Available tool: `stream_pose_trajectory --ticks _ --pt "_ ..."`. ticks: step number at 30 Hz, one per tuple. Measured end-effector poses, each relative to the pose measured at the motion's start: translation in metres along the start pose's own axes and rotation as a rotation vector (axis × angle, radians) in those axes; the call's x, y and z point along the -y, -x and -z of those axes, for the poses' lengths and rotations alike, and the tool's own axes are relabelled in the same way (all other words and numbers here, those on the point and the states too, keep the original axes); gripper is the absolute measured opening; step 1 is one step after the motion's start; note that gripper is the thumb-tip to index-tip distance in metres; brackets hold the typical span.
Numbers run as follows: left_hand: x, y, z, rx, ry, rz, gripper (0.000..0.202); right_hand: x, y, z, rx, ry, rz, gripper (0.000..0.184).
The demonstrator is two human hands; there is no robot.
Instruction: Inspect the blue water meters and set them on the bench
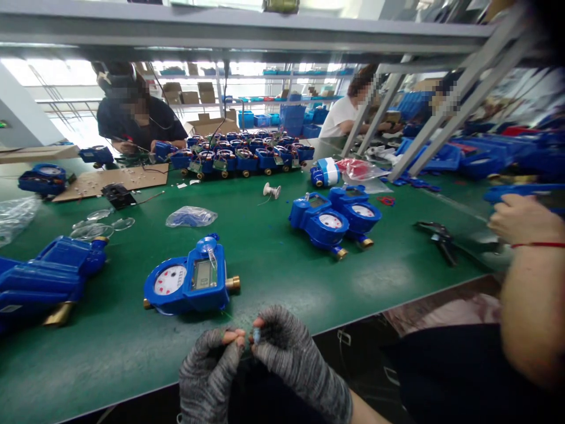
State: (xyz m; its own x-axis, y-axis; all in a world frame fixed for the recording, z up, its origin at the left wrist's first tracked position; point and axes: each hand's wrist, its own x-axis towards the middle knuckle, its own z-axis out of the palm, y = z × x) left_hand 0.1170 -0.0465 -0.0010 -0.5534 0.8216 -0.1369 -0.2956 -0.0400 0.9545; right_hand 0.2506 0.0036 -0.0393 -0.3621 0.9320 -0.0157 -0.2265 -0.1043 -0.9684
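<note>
My left hand, in a grey fingerless glove, is closed in a pinch; what its fingertips hold is too small to make out. Close beside it, my right hand, gloved the same way, pinches a small pale-blue piece between thumb and fingers. Both hands are at the table's front edge. Just beyond them lies a blue water meter with a white dial, a grey display and brass pipe ends. A thin greenish strand shows between this meter and my left hand.
Two blue meters stand right of centre, a wire spool behind them. Black pliers lie farther right, near a co-worker's hand. More meters sit left; a bag lies mid-table. A metal shelf frame crosses overhead.
</note>
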Motion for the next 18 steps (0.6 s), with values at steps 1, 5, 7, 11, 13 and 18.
stream_pose_trajectory --ticks 1,5,7,11,13,18 --pt "0.0002 -0.0002 -0.0002 0.000 -0.001 -0.006 0.027 -0.0019 0.0003 0.0004 0.002 -0.004 0.011 0.026" --pt "0.0024 -0.0039 0.0037 0.001 -0.045 -0.053 0.027 -0.0051 0.0014 0.0000 0.000 -0.013 0.022 0.026" --pt "0.0037 -0.0055 0.0066 0.008 -0.076 -0.075 0.027 -0.0039 0.0018 -0.0008 -0.005 -0.003 0.021 0.026" --pt "0.0039 -0.0050 0.0079 0.041 -0.103 -0.068 0.027 -0.0005 0.0022 -0.0024 -0.002 0.055 0.035 0.025" --pt "0.0032 -0.0036 0.0056 0.042 -0.080 -0.038 0.027 0.0005 0.0021 -0.0031 -0.010 0.097 0.043 0.023" --pt "0.0059 0.0003 0.0011 0.014 0.064 0.172 0.036 0.0027 0.0015 -0.0044 -0.030 0.088 0.072 0.031"
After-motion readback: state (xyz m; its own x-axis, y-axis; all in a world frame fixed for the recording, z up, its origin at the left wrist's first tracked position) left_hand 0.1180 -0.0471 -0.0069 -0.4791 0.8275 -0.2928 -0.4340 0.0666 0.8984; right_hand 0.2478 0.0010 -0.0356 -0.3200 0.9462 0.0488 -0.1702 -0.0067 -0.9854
